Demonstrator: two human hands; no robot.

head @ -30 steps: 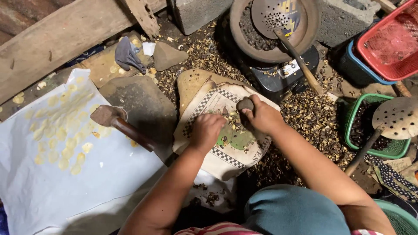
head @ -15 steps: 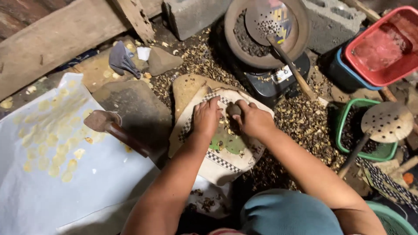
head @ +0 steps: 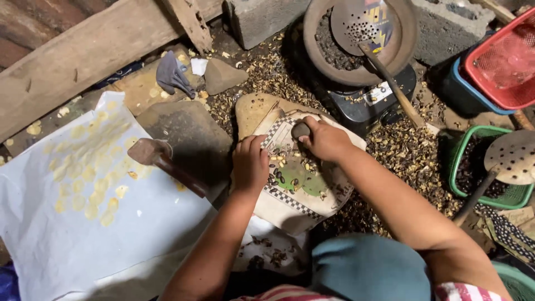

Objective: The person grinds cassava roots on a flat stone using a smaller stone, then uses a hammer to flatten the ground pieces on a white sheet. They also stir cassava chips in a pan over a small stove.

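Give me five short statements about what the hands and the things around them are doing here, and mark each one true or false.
1. The right hand holds a small dark stone in its grip. True.
2. The left hand holds the hammer. False: the hammer lies untouched on the flat grey stone, and the left hand rests on the checkered cloth.
3. Pale flat pieces lie spread on the white sheet. True.
4. The red basket sits on the white sheet. False: it is at the upper right, on a blue tub.
5. A perforated ladle rests in the round pan. True.
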